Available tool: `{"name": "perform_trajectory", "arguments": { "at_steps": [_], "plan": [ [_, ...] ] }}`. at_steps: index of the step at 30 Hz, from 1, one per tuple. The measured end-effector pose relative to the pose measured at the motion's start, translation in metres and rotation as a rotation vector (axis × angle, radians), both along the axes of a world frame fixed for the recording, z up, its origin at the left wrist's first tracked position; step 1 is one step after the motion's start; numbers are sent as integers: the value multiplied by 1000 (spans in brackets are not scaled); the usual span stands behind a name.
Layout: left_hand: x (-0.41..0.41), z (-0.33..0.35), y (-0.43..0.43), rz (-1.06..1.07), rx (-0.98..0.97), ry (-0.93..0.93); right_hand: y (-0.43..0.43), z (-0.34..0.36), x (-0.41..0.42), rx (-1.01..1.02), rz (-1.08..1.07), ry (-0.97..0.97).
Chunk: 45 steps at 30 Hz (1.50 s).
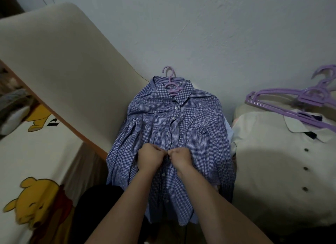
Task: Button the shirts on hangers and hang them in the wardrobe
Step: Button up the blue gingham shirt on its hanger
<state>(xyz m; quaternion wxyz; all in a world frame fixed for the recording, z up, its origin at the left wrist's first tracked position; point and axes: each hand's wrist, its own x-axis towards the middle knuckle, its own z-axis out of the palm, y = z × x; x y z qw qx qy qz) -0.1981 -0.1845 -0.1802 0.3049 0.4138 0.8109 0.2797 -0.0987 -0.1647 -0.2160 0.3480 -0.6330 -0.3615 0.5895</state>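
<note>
Pinching the front of the blue checked shirt (190,120) at about mid-chest, the left hand (149,159) and the right hand (180,157) meet knuckle to knuckle over the button strip. Their fingers (160,151) are curled tight on the cloth from either side. The button between them is hidden under the knuckles, so whether it sits through its hole I cannot tell. The shirt is spread out front-up, its collar on a purple hanger (171,84) whose hook points toward the grey wall (236,35). Three white buttons show on the strip above the hands, and two more below, between the forearms. Just beside it on the right lies a white shirt (272,162) with dark buttons, cut off by the frame edge, and a bundle of spare hangers (283,102) rests across its collar. On the left a cream padded panel (63,62) slants past the shirt's sleeve, with a bear-print sheet (36,153) beyond it. A dark cloth (98,203) lies at the shirt's lower left, partly behind the left forearm, and both forearms cover much of the shirt's lower front.
</note>
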Motion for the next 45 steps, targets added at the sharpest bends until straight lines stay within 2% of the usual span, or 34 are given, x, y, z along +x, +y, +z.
{"name": "perform_trajectory", "arguments": {
  "at_steps": [8,10,15,19,24,28,33,39,42,45],
  "plan": [
    [1,7,0,-116,-39,162,-8,4,2,84,45,-74],
    [1,4,0,-95,-20,155,-10,5,5,112,81,-97],
    [-3,3,-2,-106,33,103,-10,4,9,62,91,-17],
    [-10,0,2,-127,6,-9,-11,5,9,86,128,-76],
    [-17,-1,6,-196,-18,-53,-6,7,9,68,135,-143],
    [-19,-2,4,-209,15,-35,-5,6,12,61,88,-133],
    [-8,-4,-26,-146,158,39,-22,6,24,175,173,-98],
    [-8,-33,-74,-274,227,189,-52,5,37,430,408,-341],
    [-6,-35,-86,-326,231,241,-65,8,36,475,547,-440],
    [-3,-32,-90,-327,203,259,-73,6,31,503,596,-529]
  ]
}}
